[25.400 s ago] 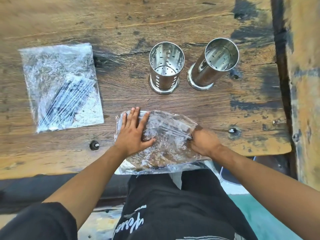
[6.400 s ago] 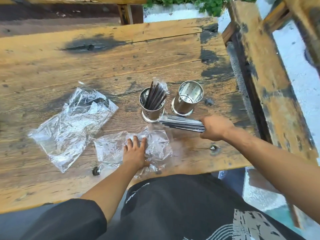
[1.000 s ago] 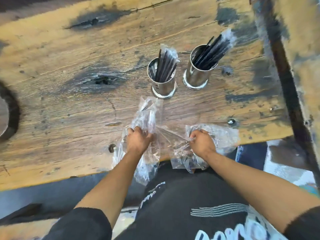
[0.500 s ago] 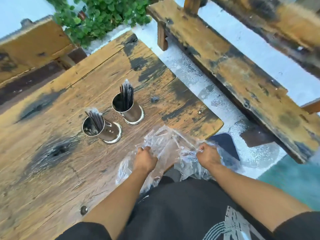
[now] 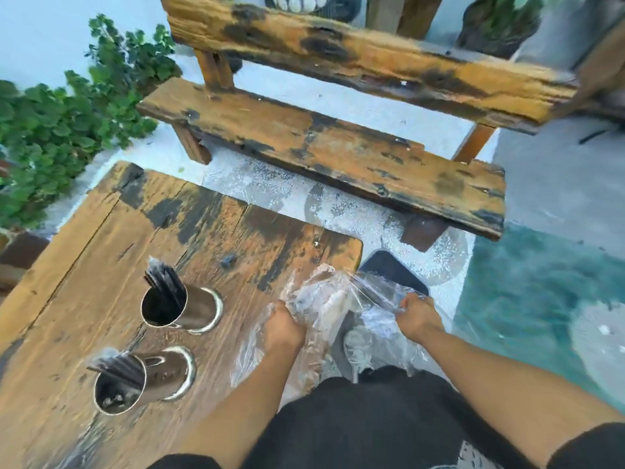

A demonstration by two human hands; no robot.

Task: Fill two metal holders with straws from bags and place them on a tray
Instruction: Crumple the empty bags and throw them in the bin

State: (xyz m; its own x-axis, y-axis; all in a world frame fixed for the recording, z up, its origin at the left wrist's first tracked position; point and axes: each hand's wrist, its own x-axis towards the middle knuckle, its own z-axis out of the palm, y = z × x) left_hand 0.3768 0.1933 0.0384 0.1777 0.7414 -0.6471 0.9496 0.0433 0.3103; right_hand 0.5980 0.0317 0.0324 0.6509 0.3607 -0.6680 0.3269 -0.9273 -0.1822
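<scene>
Two shiny metal holders stand on the worn wooden table, each with a bunch of black wrapped straws sticking out: the nearer holder at lower left, the farther holder just beyond it. At the table's near right corner my left hand is closed on a crumpled clear plastic bag. My right hand grips a second clear bag past the table edge, over my lap. Both bags look empty. No tray is in view.
A weathered wooden bench with a backrest stands to the right of the table, across a gap of white floor. Green plants grow at the far left. A dark object lies on the floor below my right hand.
My head has turned further right, so the holders slid to the lower left and the bench fills the top. Both hands keep hold of the empty bags at the table's corner.
</scene>
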